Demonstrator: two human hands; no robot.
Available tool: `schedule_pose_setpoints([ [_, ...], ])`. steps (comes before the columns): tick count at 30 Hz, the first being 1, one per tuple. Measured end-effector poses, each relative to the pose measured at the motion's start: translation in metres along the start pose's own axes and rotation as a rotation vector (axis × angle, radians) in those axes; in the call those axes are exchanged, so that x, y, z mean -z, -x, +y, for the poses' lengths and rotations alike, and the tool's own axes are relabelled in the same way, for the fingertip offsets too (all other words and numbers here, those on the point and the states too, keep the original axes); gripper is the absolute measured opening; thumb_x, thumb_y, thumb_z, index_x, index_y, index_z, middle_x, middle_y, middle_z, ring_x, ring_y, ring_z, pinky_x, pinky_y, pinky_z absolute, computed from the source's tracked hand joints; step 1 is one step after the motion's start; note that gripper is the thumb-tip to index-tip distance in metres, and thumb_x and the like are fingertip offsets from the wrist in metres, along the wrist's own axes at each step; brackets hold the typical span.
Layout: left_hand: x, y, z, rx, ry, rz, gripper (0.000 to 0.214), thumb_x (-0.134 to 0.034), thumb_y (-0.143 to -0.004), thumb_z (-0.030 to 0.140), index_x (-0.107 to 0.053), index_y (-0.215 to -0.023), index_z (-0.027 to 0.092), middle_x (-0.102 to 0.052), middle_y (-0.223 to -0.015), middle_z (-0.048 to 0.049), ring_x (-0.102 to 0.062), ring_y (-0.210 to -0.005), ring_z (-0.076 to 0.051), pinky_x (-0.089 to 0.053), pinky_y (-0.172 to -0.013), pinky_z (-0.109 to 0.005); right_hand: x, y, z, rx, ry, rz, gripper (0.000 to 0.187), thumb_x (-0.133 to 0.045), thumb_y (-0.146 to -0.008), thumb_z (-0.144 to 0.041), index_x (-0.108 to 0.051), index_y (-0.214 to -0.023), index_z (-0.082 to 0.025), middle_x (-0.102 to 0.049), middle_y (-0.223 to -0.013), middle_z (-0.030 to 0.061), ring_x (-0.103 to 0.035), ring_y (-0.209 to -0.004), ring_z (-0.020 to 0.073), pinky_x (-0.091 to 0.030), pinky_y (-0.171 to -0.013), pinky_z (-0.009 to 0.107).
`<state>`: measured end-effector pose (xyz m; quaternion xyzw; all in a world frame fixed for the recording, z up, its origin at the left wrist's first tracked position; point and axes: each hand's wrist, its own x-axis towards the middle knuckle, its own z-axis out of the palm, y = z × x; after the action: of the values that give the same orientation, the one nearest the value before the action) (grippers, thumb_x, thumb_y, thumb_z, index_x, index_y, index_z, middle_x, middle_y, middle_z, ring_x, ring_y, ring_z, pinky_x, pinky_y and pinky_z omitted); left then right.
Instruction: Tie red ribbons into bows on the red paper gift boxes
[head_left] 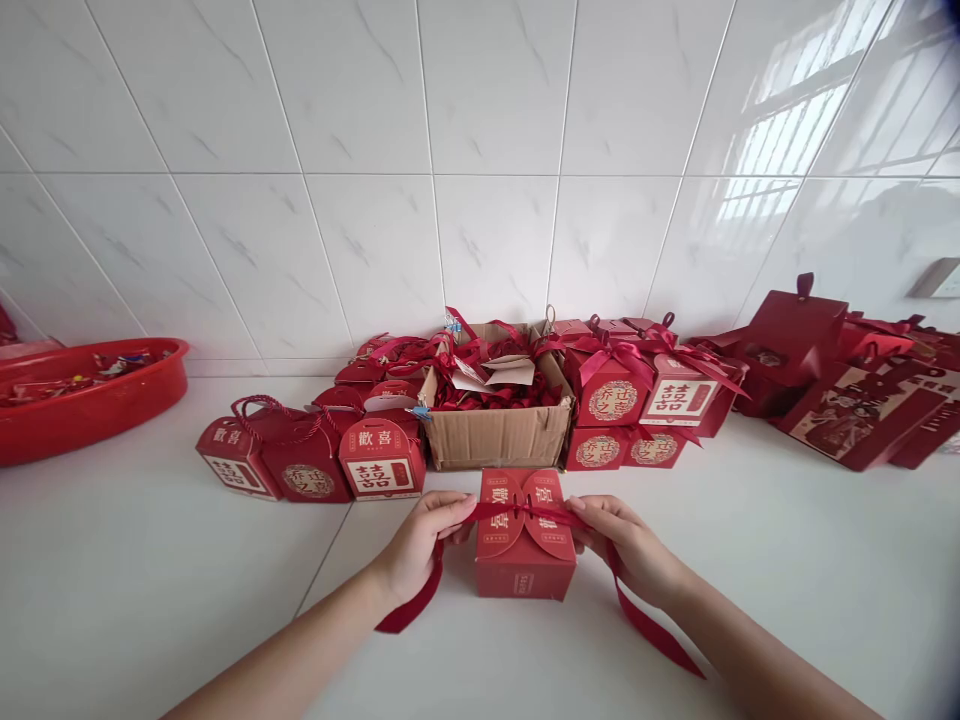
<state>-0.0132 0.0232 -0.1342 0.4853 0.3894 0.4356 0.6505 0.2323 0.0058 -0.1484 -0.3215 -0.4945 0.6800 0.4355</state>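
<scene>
A small red gift box with interlocking flaps stands on the white surface in front of me. A red ribbon runs across its top and hangs down on both sides. My left hand pinches the ribbon at the box's left side. At the right side of the box, my right hand grips the same ribbon. Both ends trail along my wrists.
Behind the box stands an open cardboard carton full of red ribbons and tags. Finished red boxes sit left of it, ribboned ones to its right. Flat red boxes lie far right, a red basin far left.
</scene>
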Motion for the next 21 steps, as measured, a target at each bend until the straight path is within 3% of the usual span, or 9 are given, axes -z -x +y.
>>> schedule_pose_setpoints([
  [5,0.0016,-0.0042,-0.0032,-0.055,0.006,0.008,0.045,-0.069,-0.072,0.033,-0.037,-0.045,0.018,-0.025,-0.053,0.0049,-0.026,-0.055,-0.010,-0.023,-0.055,-0.026,0.0037,-0.0003,0.0023,0.015,0.053,0.002,0.044,-0.054,-0.089,-0.044,-0.043,-0.057,-0.017,-0.039,-0.061,-0.0015,-0.033,-0.061,0.0114,-0.025,-0.063,0.029],
  [9,0.0029,-0.0031,-0.0040,-0.091,-0.007,-0.022,0.053,-0.067,-0.076,0.034,-0.029,-0.044,0.017,-0.030,-0.058,0.0033,-0.028,-0.057,-0.010,-0.027,-0.057,-0.026,0.0037,-0.0022,0.0039,0.019,0.070,0.000,0.044,-0.054,-0.089,-0.045,-0.042,-0.057,-0.017,-0.038,-0.061,-0.0019,-0.031,-0.060,0.0109,-0.024,-0.062,0.028],
  [12,0.0033,-0.0017,-0.0062,-0.104,-0.015,-0.029,0.045,-0.065,-0.078,0.035,-0.041,-0.046,0.015,-0.045,-0.076,-0.0001,-0.043,-0.068,-0.012,-0.034,-0.065,-0.026,0.0025,-0.0025,0.0035,0.010,0.049,-0.002,0.044,-0.056,-0.087,-0.045,-0.041,-0.057,-0.017,-0.037,-0.061,-0.0020,-0.030,-0.060,0.0107,-0.024,-0.061,0.028],
  [14,0.0030,-0.0012,-0.0074,-0.131,-0.053,-0.004,0.038,-0.065,-0.079,0.035,-0.053,-0.050,0.015,-0.053,-0.099,-0.0031,-0.051,-0.089,-0.017,-0.038,-0.074,-0.027,0.0016,-0.0021,0.0023,0.017,0.043,0.003,0.044,-0.058,-0.086,-0.045,-0.040,-0.056,-0.017,-0.036,-0.060,-0.0024,-0.029,-0.059,0.0107,-0.024,-0.060,0.028],
  [18,0.0003,-0.0007,-0.0062,-0.182,-0.106,0.001,0.028,-0.065,-0.081,0.032,-0.066,-0.057,0.018,-0.046,-0.138,-0.0017,-0.037,-0.128,-0.026,-0.035,-0.097,-0.032,-0.0004,-0.0014,0.0008,0.026,0.047,0.028,0.044,-0.059,-0.085,-0.046,-0.042,-0.056,-0.018,-0.034,-0.058,-0.0029,-0.028,-0.057,0.0108,-0.023,-0.058,0.028],
  [21,-0.0031,-0.0002,-0.0039,-0.155,-0.034,-0.055,0.028,-0.063,-0.081,0.032,-0.067,-0.057,0.018,-0.048,-0.140,-0.0021,-0.039,-0.130,-0.029,-0.033,-0.100,-0.037,-0.0013,-0.0009,0.0015,0.031,0.050,0.022,0.043,-0.060,-0.084,-0.046,-0.044,-0.056,-0.018,-0.035,-0.058,-0.0026,-0.027,-0.056,0.0109,-0.023,-0.058,0.028],
])
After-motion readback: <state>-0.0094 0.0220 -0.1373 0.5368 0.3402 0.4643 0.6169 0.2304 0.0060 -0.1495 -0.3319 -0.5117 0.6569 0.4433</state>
